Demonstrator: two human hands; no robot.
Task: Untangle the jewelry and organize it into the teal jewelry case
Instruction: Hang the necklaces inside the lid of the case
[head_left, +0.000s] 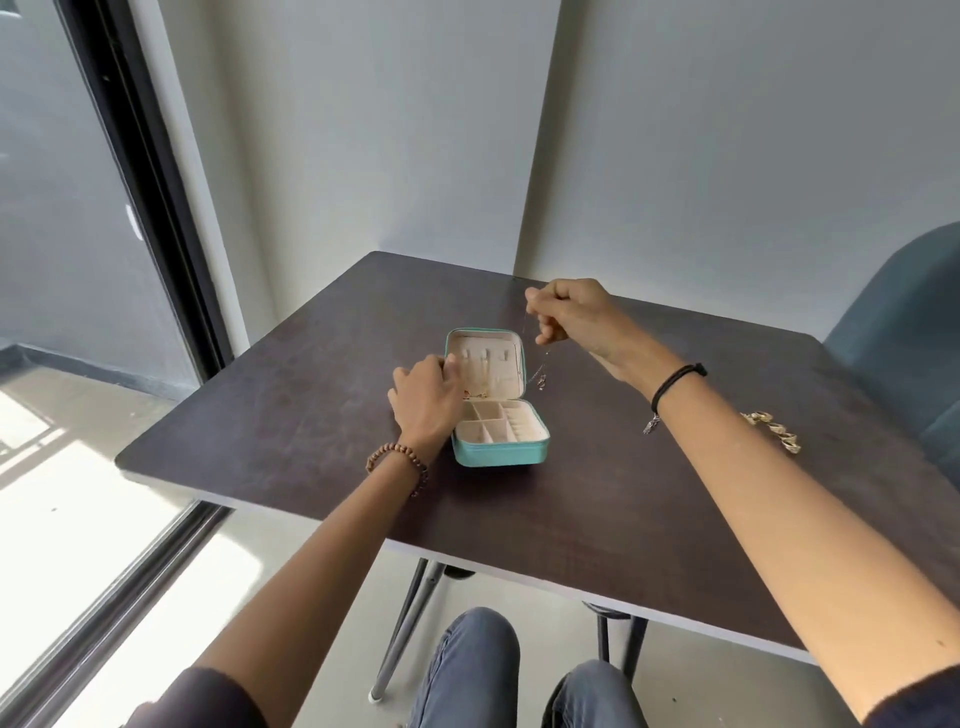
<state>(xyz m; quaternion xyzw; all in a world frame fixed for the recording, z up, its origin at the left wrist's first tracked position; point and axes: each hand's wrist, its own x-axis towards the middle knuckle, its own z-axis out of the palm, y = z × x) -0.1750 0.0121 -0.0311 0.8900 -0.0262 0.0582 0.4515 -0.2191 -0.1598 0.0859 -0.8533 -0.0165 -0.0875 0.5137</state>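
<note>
Necklace (541, 370) dangles from right hand (575, 312), left hand (423, 401) holding teal case (500, 458).

Single head-worn wide-angle view, taken from above the near edge of the bench (597, 493), facing forward and down. The bench top fills mid-frame at arm's reach, cut off at right; the wearer's knees (478, 654) show below.

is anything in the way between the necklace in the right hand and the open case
Nothing visible. The necklace hangs from the right hand just right of the case, which lies open. The left hand is at the lid's left edge, off that path.
</note>
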